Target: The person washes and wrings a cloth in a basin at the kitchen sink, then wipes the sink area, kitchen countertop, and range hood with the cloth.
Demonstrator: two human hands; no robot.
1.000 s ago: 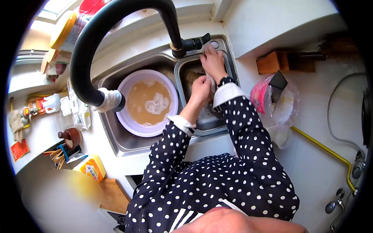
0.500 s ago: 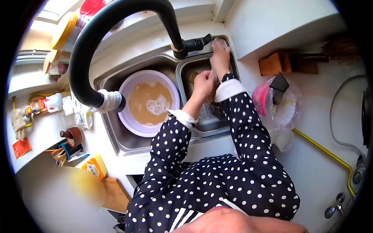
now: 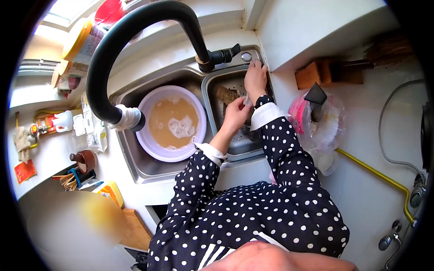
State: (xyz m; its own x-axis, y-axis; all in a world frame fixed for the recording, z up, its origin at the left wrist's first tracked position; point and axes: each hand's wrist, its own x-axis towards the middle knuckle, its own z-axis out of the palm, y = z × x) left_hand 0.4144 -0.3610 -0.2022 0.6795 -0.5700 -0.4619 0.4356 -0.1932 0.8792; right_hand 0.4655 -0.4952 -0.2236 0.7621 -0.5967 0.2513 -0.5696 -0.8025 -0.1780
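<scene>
Both hands are over the smaller right-hand sink basin (image 3: 239,147), which has a perforated tray in it. My left hand (image 3: 236,114) is closed, with a bit of thin whitish material (image 3: 247,101) showing at its fingertips. My right hand (image 3: 256,80) is just above it, by the basin's back right edge, fingers bent downward; what they hold, if anything, is hidden. A brown, rough, lumpy thing (image 3: 226,95) lies in the basin left of my hands. Part of a darker mass shows below them, partly covered by my right sleeve.
A lilac tub (image 3: 141,135) of cloudy brown water with foam stands in the left basin. The black faucet (image 3: 97,77) arches over it. At right are a plastic-wrapped bundle (image 3: 332,122), a wooden block (image 3: 312,77) and a yellow pipe (image 3: 370,169).
My right hand has come down from the back corner of the sink, uncovering a round metal cap there. My left hand has stayed nearly in place, and the brown lumpy thing shows more.
</scene>
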